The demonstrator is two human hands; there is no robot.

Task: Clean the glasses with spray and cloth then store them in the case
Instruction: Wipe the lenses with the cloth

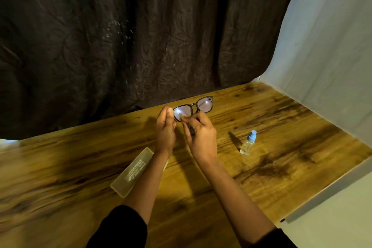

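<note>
Translucent case (131, 172) lies flat on the wooden table (60, 167), partly under the left forearm. Left hand (165, 129) is up off the table, fingers and thumb closed on one end of the black-framed glasses (204, 105). Right hand (201, 137) pinches a small pale cloth (182, 116) against the nearer lens. Spray bottle (248, 144) stands on the table right of the hands, untouched. Dark curtain (120, 36) hangs behind.

The left hand (165, 129) holds the glasses (202, 104); the right hand (201, 139) pinches a pale cloth (182, 116) against one lens. The spray bottle (248, 144) and case (130, 173) sit on the table (70, 157).
</note>
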